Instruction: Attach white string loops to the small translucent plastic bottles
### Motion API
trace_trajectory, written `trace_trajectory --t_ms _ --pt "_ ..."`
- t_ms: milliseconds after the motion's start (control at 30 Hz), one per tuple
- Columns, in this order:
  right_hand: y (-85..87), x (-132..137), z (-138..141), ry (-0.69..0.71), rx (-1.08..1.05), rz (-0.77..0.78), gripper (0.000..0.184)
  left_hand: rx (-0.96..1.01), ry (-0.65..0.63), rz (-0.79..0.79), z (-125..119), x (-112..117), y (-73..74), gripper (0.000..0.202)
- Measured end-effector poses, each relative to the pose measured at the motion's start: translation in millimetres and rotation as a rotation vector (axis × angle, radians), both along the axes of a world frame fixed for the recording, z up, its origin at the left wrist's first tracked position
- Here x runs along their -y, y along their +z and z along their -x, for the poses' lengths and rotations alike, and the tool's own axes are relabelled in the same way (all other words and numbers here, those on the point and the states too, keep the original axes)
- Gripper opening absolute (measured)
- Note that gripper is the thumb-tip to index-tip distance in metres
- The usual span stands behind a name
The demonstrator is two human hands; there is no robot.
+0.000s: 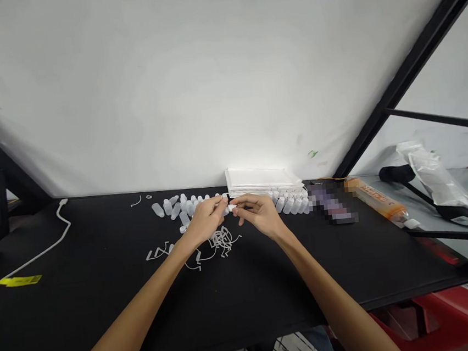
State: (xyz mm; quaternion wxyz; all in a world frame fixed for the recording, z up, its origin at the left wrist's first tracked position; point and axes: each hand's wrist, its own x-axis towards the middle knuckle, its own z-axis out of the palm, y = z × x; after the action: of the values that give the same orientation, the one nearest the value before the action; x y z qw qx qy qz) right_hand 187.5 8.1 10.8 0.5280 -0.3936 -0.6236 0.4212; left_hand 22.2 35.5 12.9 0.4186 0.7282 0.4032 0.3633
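My left hand point(210, 216) is closed, its fingers wrapped round what looks like a small translucent plastic bottle, mostly hidden by them. Thumb and fingertips of my right hand point(260, 212) pinch a small white cap point(231, 207) right against the left fingers. Behind and left of my left hand, several small translucent bottles point(167, 207) stand or lie about. To the right of my right hand, more bottles with thin tips point(290, 205) stand in close rows. Below the hands lies a tangle of thin white bent tubes point(222, 239).
Flat white packets point(259, 179) are stacked against the wall. A blurred purple item point(331, 203) and an orange-labelled bottle point(379, 201) lie to the right. On the left, a white cable point(38, 254) with a yellow tag crosses the black table point(105, 298). A red stool point(458, 314) stands below.
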Motion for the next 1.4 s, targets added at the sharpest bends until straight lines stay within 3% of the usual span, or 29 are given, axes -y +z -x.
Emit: trace_trajectory --t_ms 233,433,833,1067,1200,1400 --pt "1.4 1.6 0.4 0.011 -0.028 -0.058 0.024 0.1 -0.03 0.14 0.5 -0.2 1.1 0.034" --pt "2.3 2.3 1.1 0.019 -0.017 -0.017 0.024 0.158 -0.05 0.27 0.7 0.6 4.9 0.031" --pt "-6.4 0.0 4.0 0.068 0.01 -0.012 0.022 0.151 0.0 0.144 0.9 -1.8 -1.5 0.037" --pt "-7.8 -0.5 1.9 0.069 0.009 -0.039 0.022 0.119 0.029 0.165 0.0 -1.7 0.1 0.034" --pt "-8.4 -1.5 3.0 0.055 -0.003 0.003 0.028 0.036 0.043 0.079 0.2 -0.2 1.5 0.034" --pt "-10.5 -1.7 5.4 0.018 0.089 0.037 0.041 -0.196 0.159 -0.279 -2.3 5.9 2.7 0.033"
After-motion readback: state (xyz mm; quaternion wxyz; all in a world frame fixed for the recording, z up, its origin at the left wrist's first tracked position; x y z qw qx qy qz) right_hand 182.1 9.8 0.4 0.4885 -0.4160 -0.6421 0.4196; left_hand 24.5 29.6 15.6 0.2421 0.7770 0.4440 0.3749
